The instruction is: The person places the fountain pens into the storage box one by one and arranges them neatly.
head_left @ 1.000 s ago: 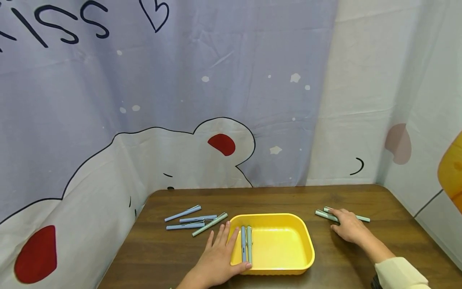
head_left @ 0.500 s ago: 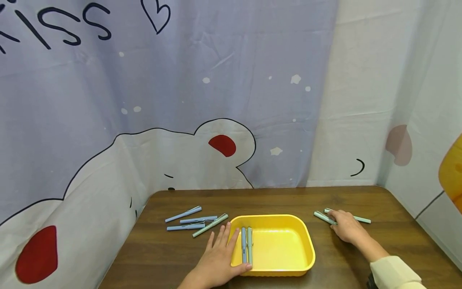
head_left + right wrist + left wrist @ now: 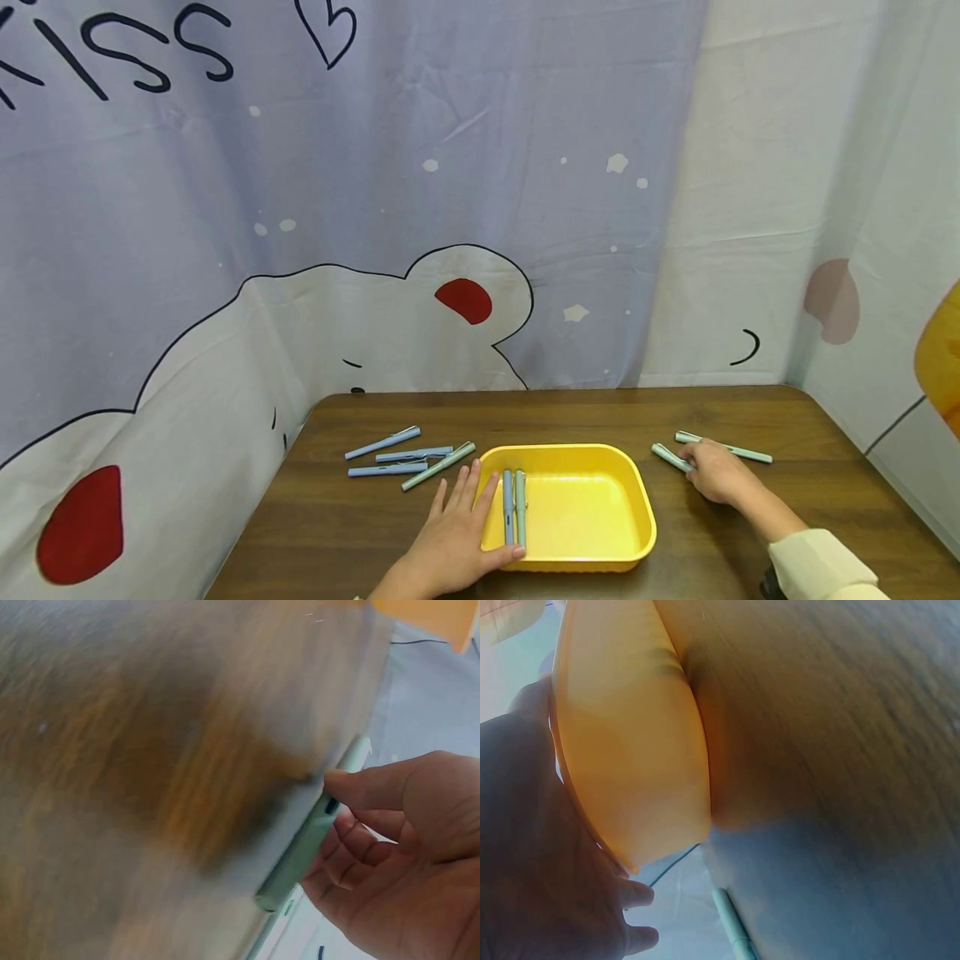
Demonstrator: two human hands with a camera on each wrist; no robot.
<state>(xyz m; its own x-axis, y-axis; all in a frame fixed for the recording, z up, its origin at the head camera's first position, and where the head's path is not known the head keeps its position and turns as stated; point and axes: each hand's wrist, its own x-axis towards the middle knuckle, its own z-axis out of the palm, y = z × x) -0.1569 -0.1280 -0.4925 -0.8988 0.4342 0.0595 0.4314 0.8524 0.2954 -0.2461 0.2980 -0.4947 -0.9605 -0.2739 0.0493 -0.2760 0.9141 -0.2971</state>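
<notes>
Fingers (image 3: 355,841) of the right hand (image 3: 718,475) pinch a green pen (image 3: 669,457) at the frame's lower right, just beside another green pen (image 3: 750,454). With fingers straight and spread, the left hand (image 3: 453,535) rests on the left rim of a yellow tray (image 3: 585,508), lower centre, containing a blue pen (image 3: 508,508) and a third green pen (image 3: 521,510). Lower left, three blue pens (image 3: 386,471) and a fourth green pen (image 3: 438,466) lie on the desk (image 3: 570,417).

The bench (image 3: 585,417) had three blue pens (image 3: 399,457) and one green pen (image 3: 438,467) near its left edge, two green pens (image 3: 750,455) near its right; one tray (image 3: 585,517) held one of each.
</notes>
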